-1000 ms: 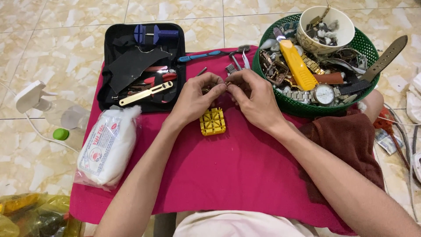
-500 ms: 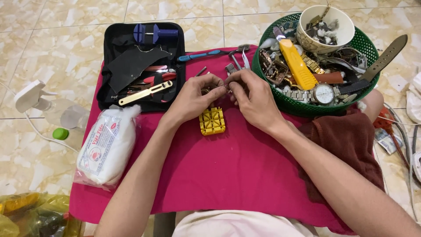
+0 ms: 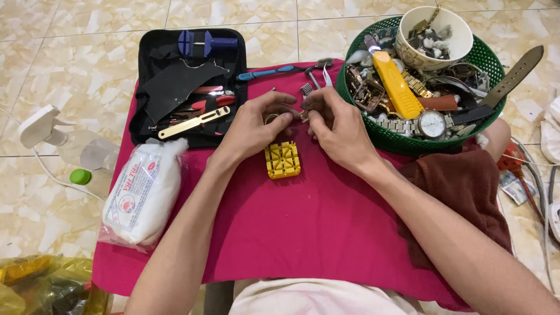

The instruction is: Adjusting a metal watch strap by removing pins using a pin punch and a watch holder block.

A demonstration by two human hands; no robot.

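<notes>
Head view: both hands meet near the far middle of the bench (image 3: 303, 233), which is draped in a pink cloth. The left hand (image 3: 254, 125) has its grip pinched shut on a small ring-shaped metal part (image 3: 272, 118), probably a watch case or a piece of band; it is too small to tell which. The right hand (image 3: 338, 125) has its fingertips (image 3: 308, 108) closed on the same part from the other side, perhaps with a thin pin or tool, though that is hidden. The part sits in the air between the two hands, just above the yellow block holder (image 3: 283, 159), which lies on the cloth directly below them.

At the far left corner lies an open black tool case (image 3: 175, 87) with pliers and a brass-coloured tool. At the far right corner a green basket (image 3: 408, 140) holds watches, straps, a yellow tool and a white bowl (image 3: 434, 32). A white packet (image 3: 143, 195) rests at the left edge.

By the look of it, the step in hand is fine fitting work on the part. The next move calls for steady fingers and a firm pinch, so that nothing small drops onto the cloth.
</notes>
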